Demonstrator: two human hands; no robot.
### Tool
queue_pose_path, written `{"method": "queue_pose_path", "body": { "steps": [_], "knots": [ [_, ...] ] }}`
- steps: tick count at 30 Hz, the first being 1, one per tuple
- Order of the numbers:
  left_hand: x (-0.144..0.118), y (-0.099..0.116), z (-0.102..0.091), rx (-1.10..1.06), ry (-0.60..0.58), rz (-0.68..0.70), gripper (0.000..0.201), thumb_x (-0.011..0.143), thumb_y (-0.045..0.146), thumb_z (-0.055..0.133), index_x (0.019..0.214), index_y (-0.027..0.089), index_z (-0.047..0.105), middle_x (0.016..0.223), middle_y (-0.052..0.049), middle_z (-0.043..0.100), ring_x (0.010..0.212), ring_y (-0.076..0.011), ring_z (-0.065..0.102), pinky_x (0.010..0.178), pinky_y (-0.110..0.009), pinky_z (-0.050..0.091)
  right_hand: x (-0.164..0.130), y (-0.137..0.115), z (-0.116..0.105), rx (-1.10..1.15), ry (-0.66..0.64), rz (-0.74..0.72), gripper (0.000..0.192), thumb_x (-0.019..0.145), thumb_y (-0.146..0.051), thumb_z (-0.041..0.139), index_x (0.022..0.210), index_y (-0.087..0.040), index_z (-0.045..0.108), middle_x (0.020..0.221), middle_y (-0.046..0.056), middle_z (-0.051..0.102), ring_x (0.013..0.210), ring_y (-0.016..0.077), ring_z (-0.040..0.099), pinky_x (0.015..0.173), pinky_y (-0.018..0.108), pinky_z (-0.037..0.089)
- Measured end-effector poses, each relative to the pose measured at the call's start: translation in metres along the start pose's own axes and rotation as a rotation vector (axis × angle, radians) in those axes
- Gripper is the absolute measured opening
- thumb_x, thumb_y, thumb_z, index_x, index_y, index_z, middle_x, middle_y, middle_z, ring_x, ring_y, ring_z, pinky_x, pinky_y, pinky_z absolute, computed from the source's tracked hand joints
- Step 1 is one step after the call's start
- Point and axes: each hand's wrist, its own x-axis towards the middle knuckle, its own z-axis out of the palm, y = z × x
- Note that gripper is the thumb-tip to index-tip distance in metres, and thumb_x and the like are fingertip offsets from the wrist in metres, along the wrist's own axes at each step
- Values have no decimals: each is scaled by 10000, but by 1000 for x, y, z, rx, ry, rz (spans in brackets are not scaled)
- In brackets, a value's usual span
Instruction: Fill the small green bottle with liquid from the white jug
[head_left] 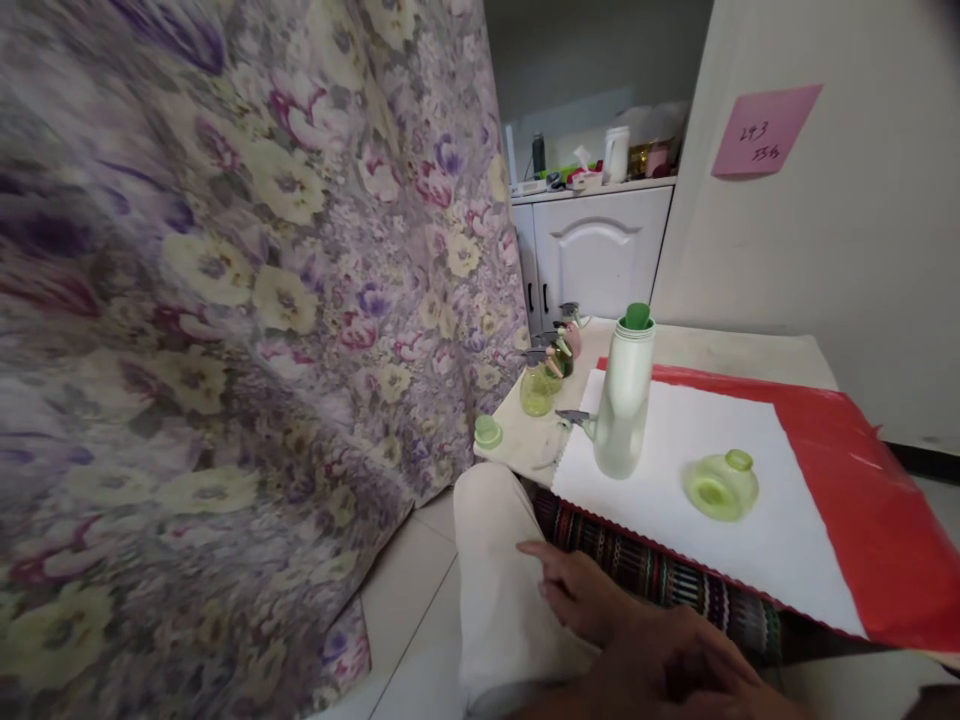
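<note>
Remote view: the tall pale-green cylindrical bottle (622,420) by the white table's (750,348) near edge is my big blocker. There's a decent lane right of it, before the squat translucent yellow-green bottle (724,490). Right edge's easy, just low red plastic sheet (862,480); dark-headed translucent spray bottles (536,392) crowd the left edge.

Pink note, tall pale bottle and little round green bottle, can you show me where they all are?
Pink note (766,131): head view, middle of its written-on front.
Tall pale bottle (624,405): head view, middle of its body.
Little round green bottle (726,487): head view, middle of its see-through body.
</note>
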Motion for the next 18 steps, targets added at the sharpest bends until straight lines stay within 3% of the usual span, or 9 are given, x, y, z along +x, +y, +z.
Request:
{"method": "queue_pose_path", "body": {
  "steps": [5, 11, 18],
  "knots": [
    [-3, -3, -9, 1, 0, -7, 503, 641, 515, 778, 990, 159, 707, 707, -14, 613, 579, -106, 555, 522, -207, 407, 25, -15, 7, -104, -80, -49, 641, 834, -176, 441, 1464, -216, 329, 931, 80, 739, 813, 223, 663, 752, 323, 470],
    [-3, -5, -13, 84, -13, -13, 517, 688, 599, 701, 996, 185, 680, 742, -25, 644, 689, -154, 611, 649, -277, 477, 22, -21, 1, -186, -141, -43, 724, 761, -86, 462, 1454, -268, 357, 980, 70, 758, 827, 240, 687, 758, 331, 472],
    [-5, -2, -9, 58, -51, -24, 518, 703, 581, 698, 1023, 174, 672, 760, -25, 626, 647, -125, 578, 605, -248, 445, 29, -18, -5, -142, -110, -43, 628, 827, -132, 430, 1440, -266, 390, 1106, 87, 742, 927, 275, 694, 828, 391, 494]
  ]
}}
